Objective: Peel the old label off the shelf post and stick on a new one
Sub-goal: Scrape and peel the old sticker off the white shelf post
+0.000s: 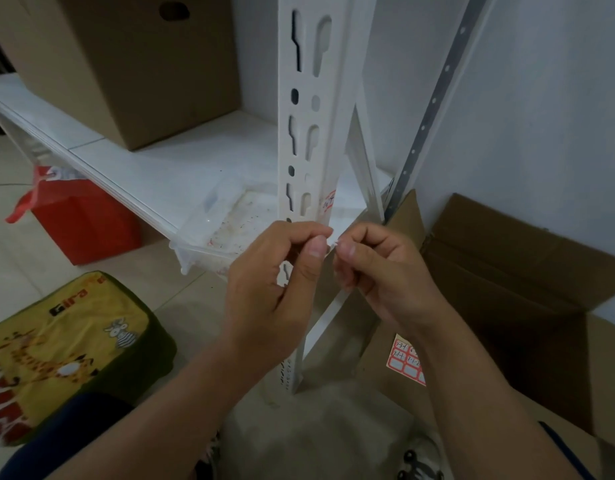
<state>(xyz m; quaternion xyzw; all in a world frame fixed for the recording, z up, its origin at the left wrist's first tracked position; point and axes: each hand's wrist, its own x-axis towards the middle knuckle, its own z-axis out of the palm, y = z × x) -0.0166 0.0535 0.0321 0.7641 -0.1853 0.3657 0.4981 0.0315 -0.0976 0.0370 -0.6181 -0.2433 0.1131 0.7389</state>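
Two hands meet just in front of the white shelf post: our left hand and right hand both pinch a small white scrap between thumb and fingertips, likely a label or its backing. On the post just above them, a red-bordered label is stuck. A sheet of red-bordered labels lies on the near cardboard box. We judge the job midway; whether the stuck label is old or new we cannot tell.
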